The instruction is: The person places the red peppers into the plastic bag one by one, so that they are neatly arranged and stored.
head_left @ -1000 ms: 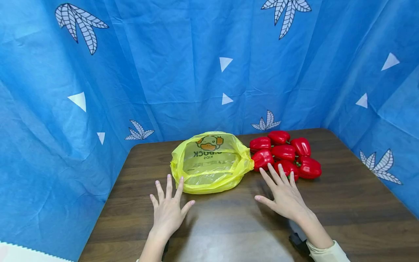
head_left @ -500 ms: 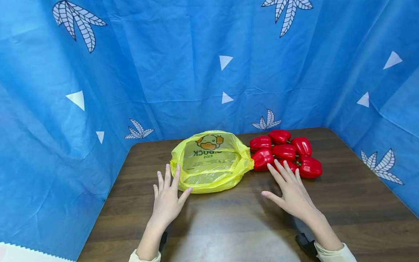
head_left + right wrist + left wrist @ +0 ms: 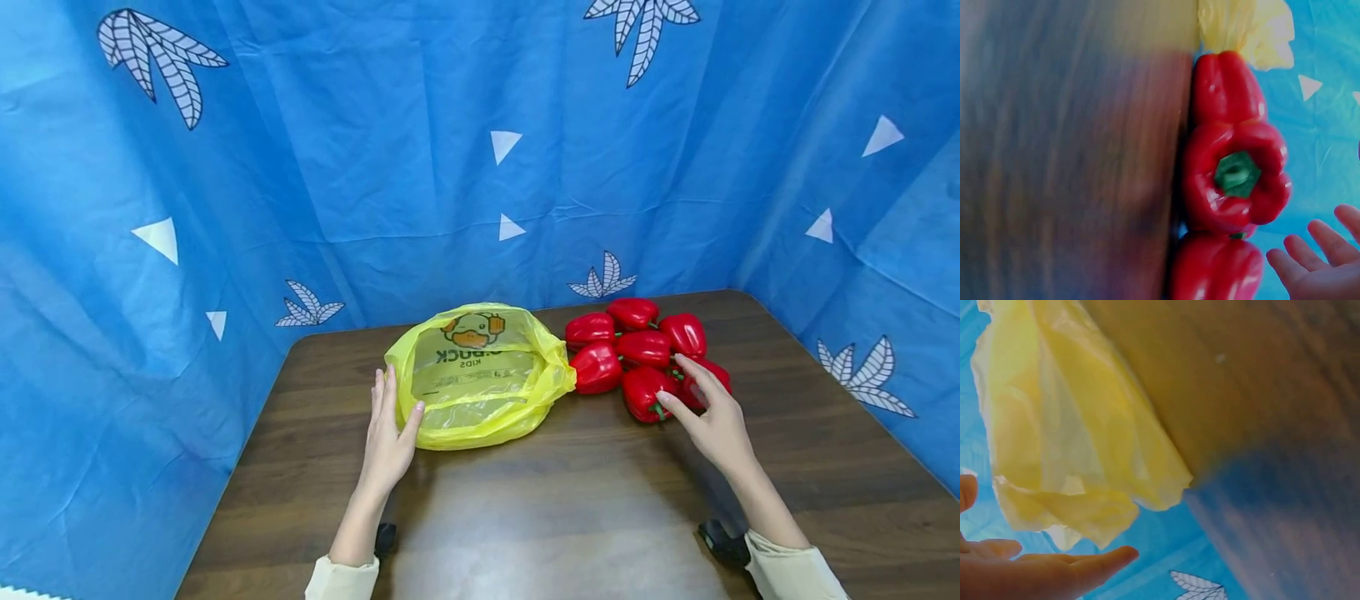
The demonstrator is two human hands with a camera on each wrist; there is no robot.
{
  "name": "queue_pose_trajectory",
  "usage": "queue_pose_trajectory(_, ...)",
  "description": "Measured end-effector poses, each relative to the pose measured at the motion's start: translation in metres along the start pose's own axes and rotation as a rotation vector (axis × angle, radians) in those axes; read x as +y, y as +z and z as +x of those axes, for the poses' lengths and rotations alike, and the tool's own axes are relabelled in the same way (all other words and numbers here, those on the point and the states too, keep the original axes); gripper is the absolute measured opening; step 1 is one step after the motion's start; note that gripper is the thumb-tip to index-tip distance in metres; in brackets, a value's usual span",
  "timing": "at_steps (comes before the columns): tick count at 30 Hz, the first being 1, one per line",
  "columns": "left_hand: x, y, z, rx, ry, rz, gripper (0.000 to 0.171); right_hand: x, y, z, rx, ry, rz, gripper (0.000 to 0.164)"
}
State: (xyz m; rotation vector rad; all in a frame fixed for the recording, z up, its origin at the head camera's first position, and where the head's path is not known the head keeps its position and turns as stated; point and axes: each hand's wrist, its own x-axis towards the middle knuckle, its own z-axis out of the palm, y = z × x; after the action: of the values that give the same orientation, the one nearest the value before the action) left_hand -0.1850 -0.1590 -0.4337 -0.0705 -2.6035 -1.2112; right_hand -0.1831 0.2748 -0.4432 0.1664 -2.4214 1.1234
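A yellow plastic bag (image 3: pixel 551 379) with a duck print stands with its mouth spread wide, left of a cluster of red bell peppers (image 3: pixel 645 347). My left hand (image 3: pixel 385 446) is at the bag's left side, fingers extended along its edge and thumb apart. In the left wrist view those fingers (image 3: pixel 1094 569) lie just beside the bag's yellow wall (image 3: pixel 1072 425). Over the nearest peppers, my right hand (image 3: pixel 720 425) has thumb and fingers spread, holding nothing. The right wrist view has a pepper with its green stem (image 3: pixel 1238 174) facing the camera, fingers (image 3: pixel 1319 250) apart from it.
The dark wooden table (image 3: pixel 525 517) spreads below the hands. Blue curtains (image 3: pixel 390 167) with white leaf prints enclose its back and sides. A pepper (image 3: pixel 597 368) at the cluster's left meets the bag's right side.
My right hand has shifted right and come over the nearest peppers, its fingers drawing closer together. My left hand has turned more on edge and moved up beside the bag.
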Motion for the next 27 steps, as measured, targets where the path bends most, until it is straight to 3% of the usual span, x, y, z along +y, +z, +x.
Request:
queue_pose_trajectory(8, -0.009, 0.001, 0.0, -0.022, -0.065, -0.069, 0.064, 0.016, 0.011, 0.01, -0.045, 0.088, 0.105, 0.054)
queue_pose_trajectory(15, -0.011, 0.002, 0.002, -0.028, -0.077, -0.094, 0.062, 0.022, 0.014, 0.01, -0.126, 0.13, 0.026, 0.053)
queue_pose_trajectory(20, -0.012, 0.004, 0.002, -0.041, -0.1, -0.101, 0.06, 0.026, 0.018, 0.006, -0.194, 0.2, 0.027, 0.055)
queue_pose_trajectory(27, -0.012, 0.004, 0.001, -0.055, -0.103, -0.105, 0.057, 0.026, 0.022, 0.005, -0.147, 0.269, 0.024, 0.056)
